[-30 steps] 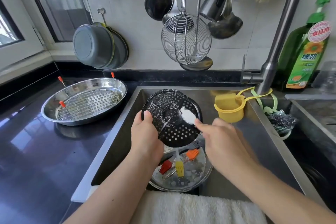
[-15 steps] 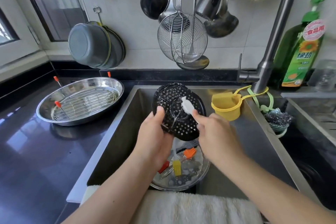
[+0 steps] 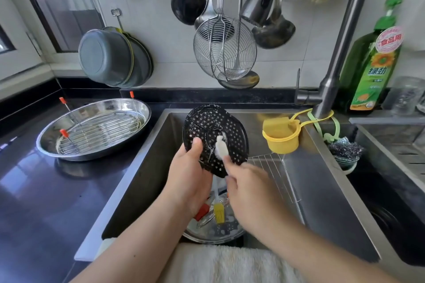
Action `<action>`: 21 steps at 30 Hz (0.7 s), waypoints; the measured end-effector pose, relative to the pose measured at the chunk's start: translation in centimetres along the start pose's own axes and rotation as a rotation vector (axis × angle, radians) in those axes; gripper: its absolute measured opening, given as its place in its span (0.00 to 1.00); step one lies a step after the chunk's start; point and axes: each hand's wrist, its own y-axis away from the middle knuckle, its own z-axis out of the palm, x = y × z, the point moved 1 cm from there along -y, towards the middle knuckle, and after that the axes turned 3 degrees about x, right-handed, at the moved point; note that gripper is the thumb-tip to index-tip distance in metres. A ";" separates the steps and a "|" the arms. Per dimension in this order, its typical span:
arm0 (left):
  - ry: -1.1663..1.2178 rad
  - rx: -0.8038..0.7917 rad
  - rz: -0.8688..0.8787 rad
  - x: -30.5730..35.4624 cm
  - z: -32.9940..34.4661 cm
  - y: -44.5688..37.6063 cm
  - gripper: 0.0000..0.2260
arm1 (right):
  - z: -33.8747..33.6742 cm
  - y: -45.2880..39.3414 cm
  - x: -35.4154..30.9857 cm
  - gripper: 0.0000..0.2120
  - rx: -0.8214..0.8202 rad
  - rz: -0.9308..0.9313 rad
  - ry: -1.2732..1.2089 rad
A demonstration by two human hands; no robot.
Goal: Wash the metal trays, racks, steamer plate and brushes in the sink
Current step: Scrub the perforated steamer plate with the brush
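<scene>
My left hand (image 3: 190,179) grips the lower left rim of a black perforated steamer plate (image 3: 207,126), held tilted above the sink (image 3: 147,167). My right hand (image 3: 248,193) holds a white brush (image 3: 221,150) whose head presses on the plate's middle. Below my hands, a round metal tray (image 3: 213,230) lies on the sink floor with a yellow brush (image 3: 219,212) and a red brush (image 3: 202,211) in it. A wire rack (image 3: 276,172) leans against the sink's right side. On the counter to the left stands an oval metal tray (image 3: 57,142) with a wire rack (image 3: 101,131) inside.
A faucet (image 3: 333,71) arches over the sink, with a yellow cup (image 3: 281,138) and a steel scourer (image 3: 345,149) hung at its base. A green detergent bottle (image 3: 372,64) stands at the back right. Ladles and a wire skimmer (image 3: 224,50) hang on the wall. A white towel (image 3: 230,264) covers the front edge.
The plate has turned and shifted right in my left hand. The white brush head has slid down across its middle, and my right hand has moved nearer the plate.
</scene>
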 end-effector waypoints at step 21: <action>-0.110 0.054 -0.021 0.1 0.2 0.1 0.13 | -2.7 -3.7 2.2 0.21 0.139 0.086 0.060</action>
